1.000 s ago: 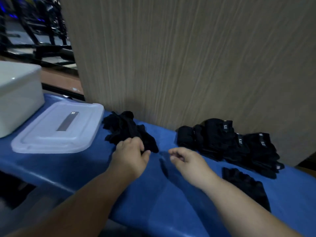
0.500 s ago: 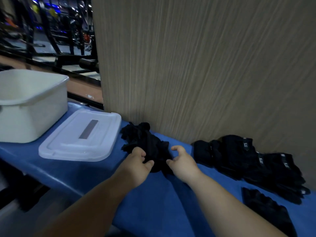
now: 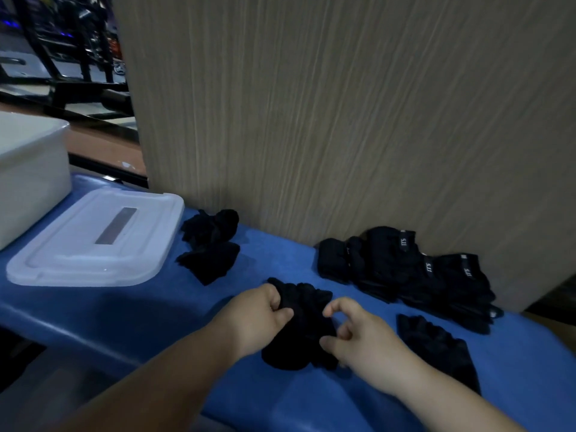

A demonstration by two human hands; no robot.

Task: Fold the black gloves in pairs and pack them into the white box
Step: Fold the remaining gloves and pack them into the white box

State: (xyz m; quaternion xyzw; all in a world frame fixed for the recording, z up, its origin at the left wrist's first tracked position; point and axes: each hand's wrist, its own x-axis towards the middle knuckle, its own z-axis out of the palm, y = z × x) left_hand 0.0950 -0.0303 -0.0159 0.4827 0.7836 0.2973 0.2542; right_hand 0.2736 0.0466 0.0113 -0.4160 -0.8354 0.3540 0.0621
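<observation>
One view is available, the head camera.

**Progress.** No glove is seen going into the white box, which stands at the far left of the blue table with its lid off and lying beside it. The box interior is out of view, so its contents cannot be told. Two loose gloves lie just beside the lid. A larger glove pile rests against the wood-grain panel at right, and a single flat glove lies near the table's front edge. Judged from this, folding is in hand and most of the packing remains.

**Hands.** The glove bundle lies on the table between both hands.
- Left hand: fingers curled, thumb and fingers pinching the bundle's upper left edge.
- Right hand: fingers curled and slightly parted, the thumb and fingertips closing on the bundle's right edge.
</observation>
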